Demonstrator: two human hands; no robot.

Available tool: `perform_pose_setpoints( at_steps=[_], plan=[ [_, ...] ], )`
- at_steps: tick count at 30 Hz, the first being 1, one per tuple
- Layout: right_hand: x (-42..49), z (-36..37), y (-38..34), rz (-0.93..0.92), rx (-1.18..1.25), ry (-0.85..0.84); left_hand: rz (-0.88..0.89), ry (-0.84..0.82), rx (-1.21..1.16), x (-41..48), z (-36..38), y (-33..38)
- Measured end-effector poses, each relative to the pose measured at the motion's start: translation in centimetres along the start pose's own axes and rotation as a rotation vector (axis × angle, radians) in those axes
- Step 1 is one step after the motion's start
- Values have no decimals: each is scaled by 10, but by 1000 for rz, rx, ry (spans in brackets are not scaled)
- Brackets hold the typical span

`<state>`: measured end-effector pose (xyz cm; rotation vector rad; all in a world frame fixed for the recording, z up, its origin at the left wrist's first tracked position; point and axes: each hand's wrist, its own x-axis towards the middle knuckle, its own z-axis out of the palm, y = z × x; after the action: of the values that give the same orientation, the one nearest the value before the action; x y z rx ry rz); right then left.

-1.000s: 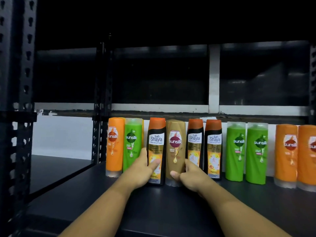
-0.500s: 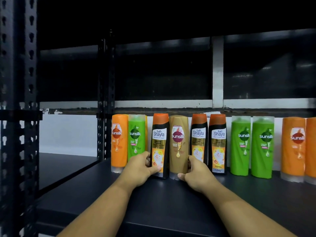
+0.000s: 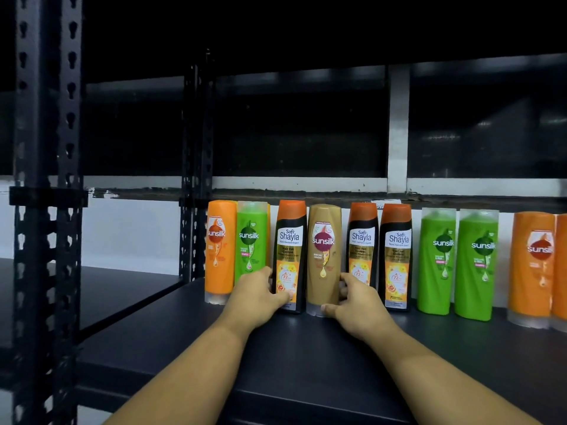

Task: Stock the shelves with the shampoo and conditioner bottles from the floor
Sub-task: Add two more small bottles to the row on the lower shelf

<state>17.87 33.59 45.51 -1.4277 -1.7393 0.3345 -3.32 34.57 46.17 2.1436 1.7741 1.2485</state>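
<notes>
Two grasps: curls left hand (image 3: 257,294) round black Shayla bottle (image 3: 290,240) low down, grips base of tan Sunsilk bottle (image 3: 324,240) with right hand (image 3: 357,305). Stand upright side by side on dark shelf (image 3: 306,363). Flanked at 9 o'clock by green bottle (image 3: 251,237), at 3 o'clock by black bottles (image 3: 362,240).

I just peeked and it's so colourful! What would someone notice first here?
The row of bright bottles along the dark shelf, orange, green and black. In the middle, the left hand grips a black Safi Shayla bottle and the right hand holds the brown Sunsilk bottle beside it.
</notes>
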Motion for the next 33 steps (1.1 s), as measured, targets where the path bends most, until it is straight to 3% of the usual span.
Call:
perform_pose_setpoints(
  at_steps=[17, 28, 31, 33],
  plan=[
    [1, 4, 0, 0, -28, 29, -6, 23, 73, 1, 4, -2],
    [-4, 2, -1, -21, 2, 165, -75, 36, 151, -5, -5, 0],
    [-13, -5, -4, -42, -110, 115, -49, -28, 204, -17, -12, 5],
    [-24, -13, -7, -61, -208, -25, -21, -100, 208, -31, -17, 9]
  ],
)
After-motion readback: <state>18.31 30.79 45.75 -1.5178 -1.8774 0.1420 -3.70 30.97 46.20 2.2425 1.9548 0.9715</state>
